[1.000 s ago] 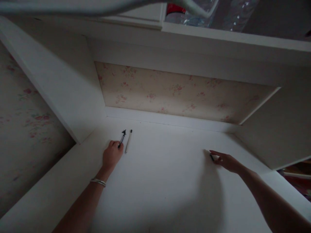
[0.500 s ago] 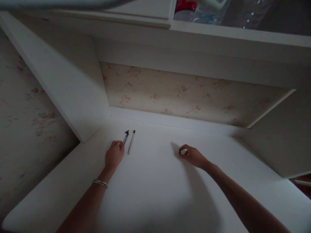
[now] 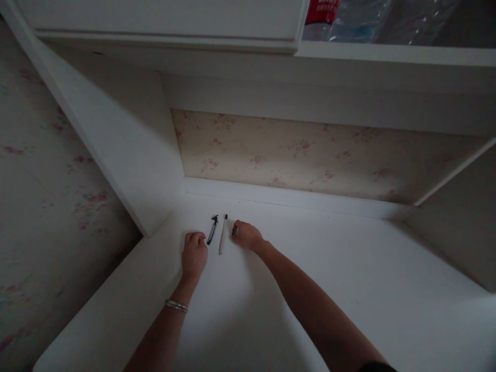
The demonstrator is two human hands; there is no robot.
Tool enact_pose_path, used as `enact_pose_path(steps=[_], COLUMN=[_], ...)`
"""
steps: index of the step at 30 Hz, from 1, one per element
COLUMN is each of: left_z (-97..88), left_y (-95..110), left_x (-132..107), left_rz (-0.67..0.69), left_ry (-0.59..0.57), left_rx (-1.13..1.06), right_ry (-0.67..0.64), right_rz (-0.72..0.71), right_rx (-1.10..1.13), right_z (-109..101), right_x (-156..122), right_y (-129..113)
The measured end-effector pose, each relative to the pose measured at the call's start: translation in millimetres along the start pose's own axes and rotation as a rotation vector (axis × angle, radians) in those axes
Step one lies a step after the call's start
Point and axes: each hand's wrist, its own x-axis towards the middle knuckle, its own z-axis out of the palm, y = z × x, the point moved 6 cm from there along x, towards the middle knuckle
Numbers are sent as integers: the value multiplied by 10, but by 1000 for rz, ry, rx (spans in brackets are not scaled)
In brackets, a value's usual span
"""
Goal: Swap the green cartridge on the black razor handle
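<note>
On the white desktop lie a black razor and, to its right, a slim pale toothbrush with a dark head, roughly side by side. My left hand, with a bracelet at the wrist, rests just left of the razor's handle, apart from it; its fingers are loosely bent with nothing visible in them. Right of the toothbrush, my right hand pinches a small dark object low over the desktop. Its kind is too small to make out, and the fingers cover part of it.
A white side panel rises at the left, beside flowered wallpaper. Overhead runs a cabinet shelf holding clear plastic bottles and a red label. A low white ledge borders the desk's back.
My right hand has carried the small dark object left, up beside the toothbrush. My left hand has let go of the razor's handle. The camera view has shifted slightly.
</note>
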Motion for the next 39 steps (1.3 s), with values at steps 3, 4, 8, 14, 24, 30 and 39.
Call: enact_pose_path(steps=[3, 4, 8, 14, 24, 30, 39], left_z=[10, 12, 9, 13, -71, 152, 402], left_y=[-14, -15, -14, -18, 477, 1419, 1509], left_x=[-1, -1, -1, 1, -223, -977, -1319], left_rz=[-8, -9, -19, -13, 55, 226, 194], left_ry=[2, 1, 6, 0, -50, -370, -553], left_rx=[-30, -37, -58, -83, -175, -468, -591], right_ry=[14, 22, 82, 195, 190, 298, 214], right_rz=[30, 37, 44, 81, 139, 101, 146], right_rx=[31, 50, 176, 500, 894, 919, 1139], right_z=[15, 14, -4, 66, 188, 76, 168], right_x=[62, 72, 41, -478, -1796, -1938, -1903], right_y=[19, 32, 100, 281, 461, 506, 625])
